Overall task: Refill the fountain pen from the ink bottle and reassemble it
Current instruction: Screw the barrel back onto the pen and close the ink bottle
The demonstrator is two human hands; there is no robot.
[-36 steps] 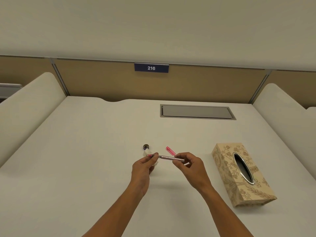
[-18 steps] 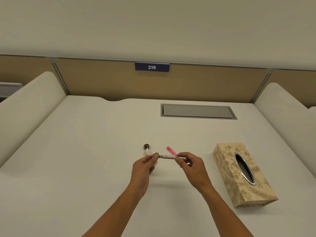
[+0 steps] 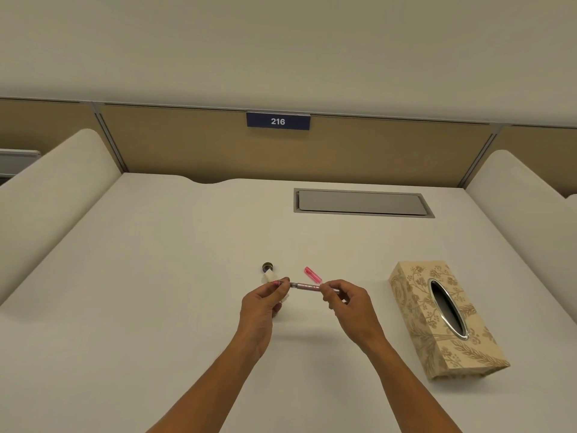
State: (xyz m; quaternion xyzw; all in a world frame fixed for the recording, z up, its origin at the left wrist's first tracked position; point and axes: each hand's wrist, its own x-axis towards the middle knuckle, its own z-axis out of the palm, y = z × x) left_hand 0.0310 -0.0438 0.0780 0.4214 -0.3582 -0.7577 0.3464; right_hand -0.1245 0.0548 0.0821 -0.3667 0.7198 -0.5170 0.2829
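While our left hand (image 3: 262, 303) pinches the pink grip section (image 3: 278, 282) and our right hand (image 3: 348, 303) pinches the converter (image 3: 307, 286), we hold them level above the desk (image 3: 156, 292), probably to separate them; ink bottle (image 3: 268, 267) at eleven o'clock, cap (image 3: 313, 274) at one.

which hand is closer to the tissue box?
Right. The right hand sits just left of the tissue box, pinching the pen; the left hand is farther left, beyond it.
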